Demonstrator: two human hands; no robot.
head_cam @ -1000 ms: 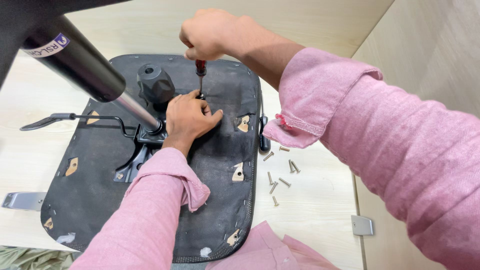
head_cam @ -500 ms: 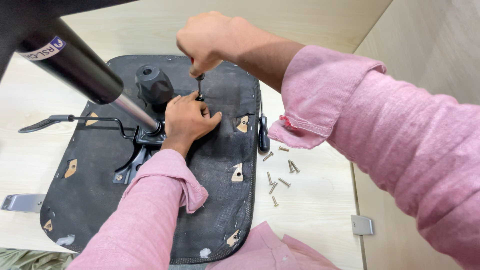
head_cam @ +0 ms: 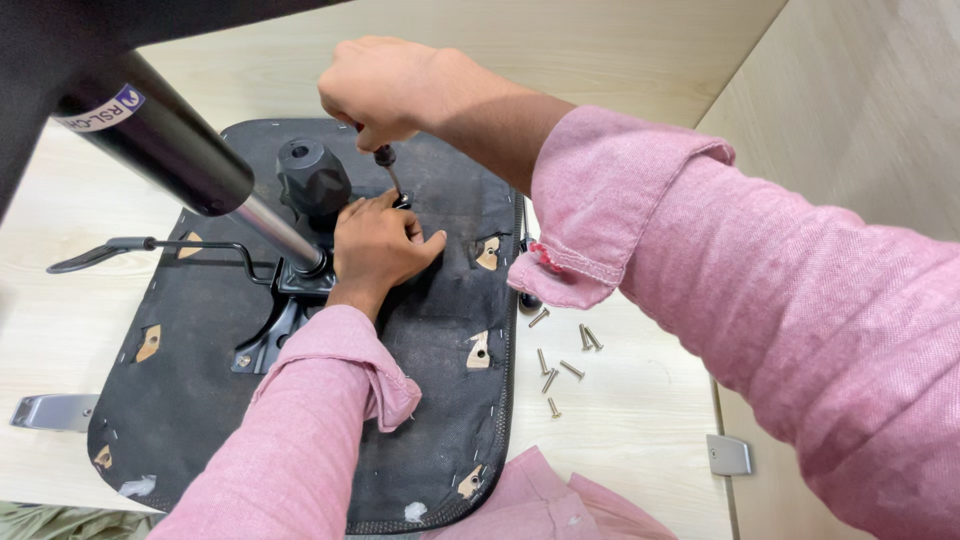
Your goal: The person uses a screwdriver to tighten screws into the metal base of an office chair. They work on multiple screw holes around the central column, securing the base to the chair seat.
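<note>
An upturned black chair seat [head_cam: 200,400] lies on a pale wooden table [head_cam: 640,420]. My right hand [head_cam: 385,90] grips a screwdriver [head_cam: 388,170] held upright, its tip down at the seat's metal mechanism plate [head_cam: 270,335]. My left hand [head_cam: 380,245] rests flat on the seat beside the screwdriver tip, fingers around its lower end. A black knob [head_cam: 312,180] stands just left of the hands. A black and silver gas cylinder [head_cam: 180,165] rises from the plate toward the upper left.
Several loose screws [head_cam: 562,355] lie on the table right of the seat. A thin black lever [head_cam: 110,250] juts out to the left. A grey metal bracket [head_cam: 50,410] sits at the left edge, another [head_cam: 728,455] at the right. Wooden walls stand behind and right.
My right hand has turned slightly on the screwdriver and the view has shifted a little; my left hand stays by the tip.
</note>
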